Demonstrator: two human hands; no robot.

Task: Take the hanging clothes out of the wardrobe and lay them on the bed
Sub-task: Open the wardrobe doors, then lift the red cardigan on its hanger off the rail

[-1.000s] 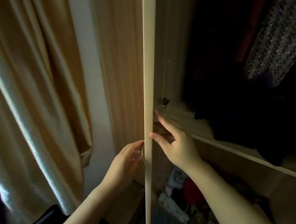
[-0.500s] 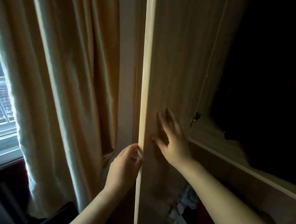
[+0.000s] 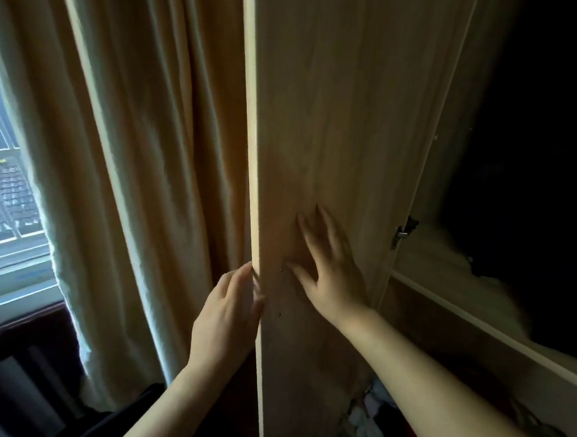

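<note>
Your right hand (image 3: 331, 275) lies flat on the inner face of the open wardrobe door (image 3: 337, 120), fingers (image 3: 308, 233) spread and straight. Your left hand (image 3: 227, 319) rests against the door's pale outer edge, fingers extended upward along it; whether anything is held behind the edge cannot be told. A tan curtain (image 3: 143, 142) hangs just beside the door on the left, with a window (image 3: 1, 200) beyond it. A metal hinge (image 3: 403, 230) sits on the frame, right of the door. Above the shelf (image 3: 477, 317) the interior is too dark to read. Below it, crumpled clothes (image 3: 369, 422) lie heaped.
</note>
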